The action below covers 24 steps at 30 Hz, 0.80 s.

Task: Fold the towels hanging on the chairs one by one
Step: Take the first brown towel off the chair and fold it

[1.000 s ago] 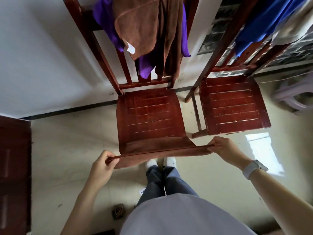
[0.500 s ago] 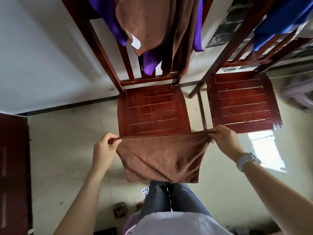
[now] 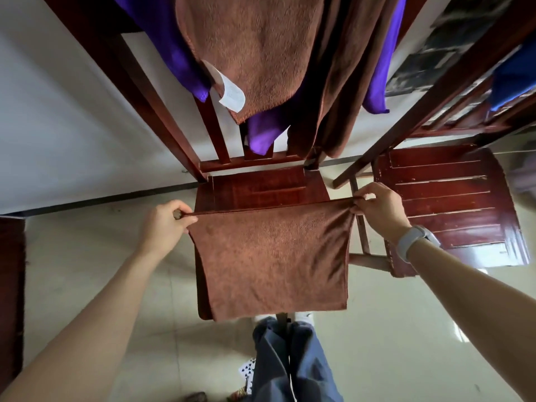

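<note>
A brown towel (image 3: 272, 256) hangs doubled in front of the near chair's seat (image 3: 261, 187), its top edge pulled straight. My left hand (image 3: 165, 224) pinches its upper left corner and my right hand (image 3: 380, 210) pinches its upper right corner. Over the backrest of that chair hang another brown towel (image 3: 261, 50) with a white label and a purple towel (image 3: 162, 39). A blue towel (image 3: 513, 79) hangs on the second chair's back at the far right.
The second wooden chair (image 3: 446, 207) stands to the right, close to my right hand. A white wall runs behind both chairs. My legs in grey trousers (image 3: 290, 361) are below the towel on the tiled floor. A dark wooden panel (image 3: 10, 285) lines the left edge.
Both hands have lifted the brown towel off the front of the seat and raised it; it went from lying flat to hanging down in front of the chair.
</note>
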### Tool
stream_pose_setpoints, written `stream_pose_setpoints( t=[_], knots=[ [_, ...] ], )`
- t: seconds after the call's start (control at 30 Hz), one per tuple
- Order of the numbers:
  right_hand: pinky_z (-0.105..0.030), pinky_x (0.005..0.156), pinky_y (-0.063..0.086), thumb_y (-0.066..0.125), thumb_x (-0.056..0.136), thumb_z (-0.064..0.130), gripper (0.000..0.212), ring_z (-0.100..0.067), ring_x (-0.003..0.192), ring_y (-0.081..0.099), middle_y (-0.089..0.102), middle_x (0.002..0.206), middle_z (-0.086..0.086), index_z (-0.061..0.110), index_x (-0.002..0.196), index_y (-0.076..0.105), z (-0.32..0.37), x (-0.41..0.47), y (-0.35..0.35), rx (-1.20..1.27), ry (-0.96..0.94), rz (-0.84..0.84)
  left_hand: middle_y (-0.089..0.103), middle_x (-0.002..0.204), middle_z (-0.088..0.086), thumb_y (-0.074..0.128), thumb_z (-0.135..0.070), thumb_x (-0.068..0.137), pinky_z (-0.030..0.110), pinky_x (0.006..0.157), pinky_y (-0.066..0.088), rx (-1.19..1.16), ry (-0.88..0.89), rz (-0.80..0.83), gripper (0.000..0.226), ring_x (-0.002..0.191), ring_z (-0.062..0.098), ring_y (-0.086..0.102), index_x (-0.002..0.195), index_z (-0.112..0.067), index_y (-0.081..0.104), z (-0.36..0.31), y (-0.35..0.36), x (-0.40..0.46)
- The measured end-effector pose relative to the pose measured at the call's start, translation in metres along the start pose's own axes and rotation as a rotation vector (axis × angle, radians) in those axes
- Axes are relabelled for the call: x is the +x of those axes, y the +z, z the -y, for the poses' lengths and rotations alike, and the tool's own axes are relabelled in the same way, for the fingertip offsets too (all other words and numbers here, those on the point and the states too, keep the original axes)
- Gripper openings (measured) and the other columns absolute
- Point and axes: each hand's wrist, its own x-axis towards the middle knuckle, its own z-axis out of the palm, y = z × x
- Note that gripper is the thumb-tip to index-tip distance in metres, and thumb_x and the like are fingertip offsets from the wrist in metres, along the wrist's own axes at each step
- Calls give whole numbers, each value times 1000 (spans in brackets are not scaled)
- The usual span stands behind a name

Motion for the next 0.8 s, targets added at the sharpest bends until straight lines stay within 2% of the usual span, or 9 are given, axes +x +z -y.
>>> stream_pose_setpoints(
  t=[0.1,0.17,0.23,0.3,0.37,0.43,0.47,0.6,0.8],
  knots=[
    [-38,87,51,64,77,-1,12,-31,89,64,60,96,-8,7,85,64,5,18,6,-42,-31,-38,65,69,10,71,-7,76,46,74,55,-82,-32,-64,17,59,19,64,72,-18,58,-1,1,19],
    [-21,82,46,64,78,2,12,-26,88,62,56,95,-3,6,89,65,7,25,8,-77,-76,-39,67,74,12,72,-6,74,48,78,54,-92,-24,-79,18,72,30,66,72,-18,59,2,2,29],
    [-2,67,38,64,80,2,11,-21,82,60,53,97,-2,1,91,65,3,28,10,-115,-114,1,66,78,11,70,-2,75,43,81,53,-68,11,-32,13,78,32,66,78,-12,62,5,5,31],
    [3,63,37,63,81,2,11,-21,77,59,52,96,-3,-3,91,64,-5,30,13,-149,-127,39,66,83,11,66,2,78,33,80,49,-38,33,38,11,82,30,65,87,-5,65,9,9,30],
    [-7,72,46,61,83,1,9,-26,77,63,53,95,-6,-4,90,63,-13,29,16,-164,-148,66,67,87,12,65,2,79,27,77,45,7,52,71,12,82,27,64,90,-3,66,16,15,28],
    [-40,75,54,57,84,-1,7,-33,77,65,56,96,-11,-1,88,62,-22,28,19,-220,-230,89,67,85,12,68,1,77,26,71,44,57,85,49,11,79,27,64,87,-3,67,22,20,27],
    [-47,72,53,56,84,1,7,-34,76,65,58,96,-12,2,88,62,-27,26,20,-286,-272,99,67,84,12,69,0,76,26,69,43,87,105,30,10,77,27,63,85,-3,67,25,22,24],
    [-45,62,51,52,89,12,11,-38,71,63,60,97,-12,9,97,59,-48,6,23,-499,-417,95,68,86,9,72,-5,74,27,66,38,242,188,-43,10,77,27,60,83,-5,69,38,34,4],
    [-36,43,50,76,71,5,24,-34,70,65,62,87,-12,7,89,60,-94,-32,34,-595,-633,142,67,79,5,77,-3,67,32,58,47,351,305,-43,14,77,24,62,73,-8,65,75,61,-38]
  ],
)
